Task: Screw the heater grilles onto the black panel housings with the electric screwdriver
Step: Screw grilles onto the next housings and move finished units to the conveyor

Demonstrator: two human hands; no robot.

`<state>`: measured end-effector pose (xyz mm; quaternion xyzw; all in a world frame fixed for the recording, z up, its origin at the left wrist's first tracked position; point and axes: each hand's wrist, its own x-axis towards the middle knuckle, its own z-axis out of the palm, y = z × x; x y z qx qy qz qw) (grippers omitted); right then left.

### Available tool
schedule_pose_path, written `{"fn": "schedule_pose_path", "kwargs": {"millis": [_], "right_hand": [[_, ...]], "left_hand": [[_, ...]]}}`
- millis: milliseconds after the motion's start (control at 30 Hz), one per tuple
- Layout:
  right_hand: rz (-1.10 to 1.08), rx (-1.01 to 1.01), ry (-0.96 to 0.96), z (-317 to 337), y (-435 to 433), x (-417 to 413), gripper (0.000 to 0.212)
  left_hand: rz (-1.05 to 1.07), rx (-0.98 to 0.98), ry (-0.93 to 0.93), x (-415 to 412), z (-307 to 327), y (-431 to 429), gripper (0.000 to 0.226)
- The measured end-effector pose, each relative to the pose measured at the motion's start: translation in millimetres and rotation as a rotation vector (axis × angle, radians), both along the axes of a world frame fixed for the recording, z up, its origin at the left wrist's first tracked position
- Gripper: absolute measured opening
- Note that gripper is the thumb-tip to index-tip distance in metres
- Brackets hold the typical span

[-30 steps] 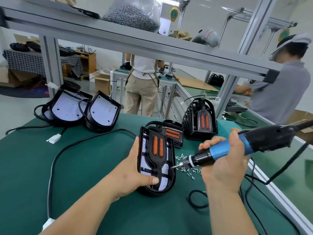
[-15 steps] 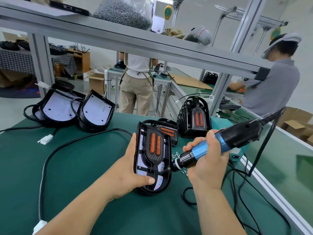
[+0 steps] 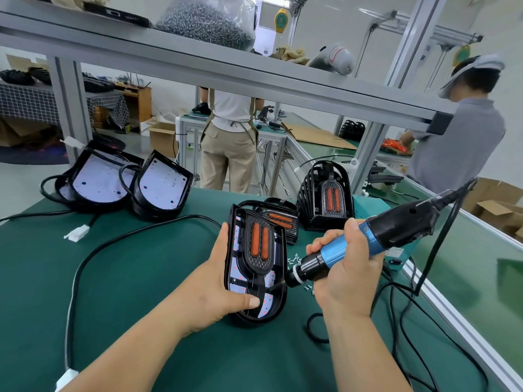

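Observation:
A black panel housing (image 3: pixel 278 267) stands tilted on the green table, with a heater grille (image 3: pixel 260 247) showing two orange bars laid inside it. My left hand (image 3: pixel 218 290) grips the housing's left edge, thumb pressed on its lower inside. My right hand (image 3: pixel 345 275) holds the blue-and-black electric screwdriver (image 3: pixel 368 239); its bit touches the lower right part of the housing's inside. Small screws (image 3: pixel 295 261) lie scattered on the table beside the housing.
Two housings with white insides (image 3: pixel 99 179) (image 3: pixel 161 188) and their black cables sit at the back left. More grilles (image 3: pixel 283 219) and a black stack of them (image 3: pixel 325 196) stand behind. A metal shelf frame (image 3: pixel 226 69) spans overhead. Two people work at benches beyond. Cables trail on the right.
The screwdriver has swung left from above the loose screws until its bit meets the housing's lower right inside. My left hand has kept its grip on the housing.

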<state>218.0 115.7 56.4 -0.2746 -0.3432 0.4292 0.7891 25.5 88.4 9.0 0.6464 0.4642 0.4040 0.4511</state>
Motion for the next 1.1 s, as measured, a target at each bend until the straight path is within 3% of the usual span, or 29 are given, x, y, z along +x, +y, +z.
{"fn": "schedule_pose_path", "kwargs": {"millis": [800, 1100], "right_hand": [[-0.003, 0.011, -0.006, -2.2, 1.9, 1.3, 0.022], [0.055, -0.017, 0.096, -1.7, 5.2, 7.5, 0.012]], "left_hand": [[0.003, -0.024, -0.021, -0.1, 3.6, -2.0, 0.133], [-0.055, -0.167, -0.098, -3.8, 8.1, -9.5, 0.098]]}}
